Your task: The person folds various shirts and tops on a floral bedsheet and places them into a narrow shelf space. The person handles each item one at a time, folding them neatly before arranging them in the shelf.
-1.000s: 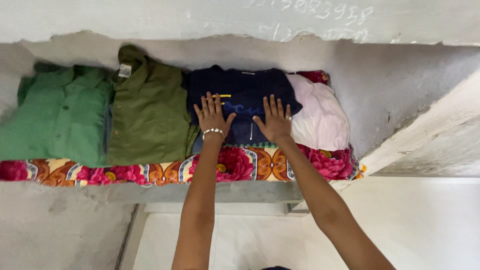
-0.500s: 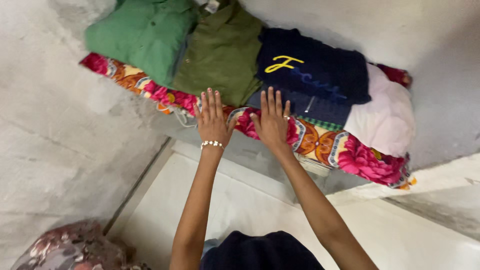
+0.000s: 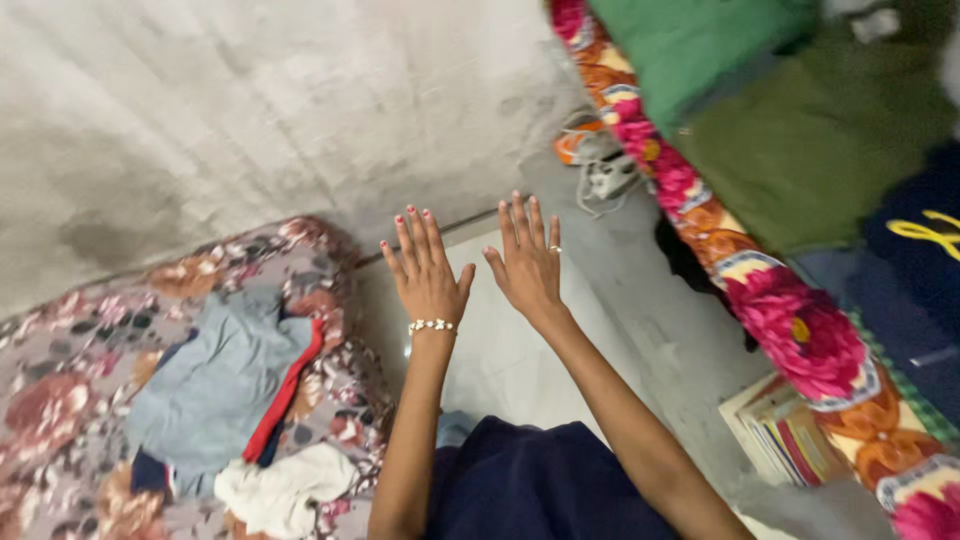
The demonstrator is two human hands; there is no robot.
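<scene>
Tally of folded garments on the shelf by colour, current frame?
Green shirt: 1
Olive shirt: 1
Navy garment with yellow lettering: 1
Total: 3
All lie on the floral cloth. Both hands, left and right, are open and hold nothing.

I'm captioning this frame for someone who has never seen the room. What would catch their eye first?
Two open hands, left hand with a beaded bracelet and right hand with a ring, held empty in mid-air at the centre. At right runs a bright floral cloth under folded green, olive and navy garments. At lower left, loose clothes lie heaped on a flowered bedspread.
</scene>
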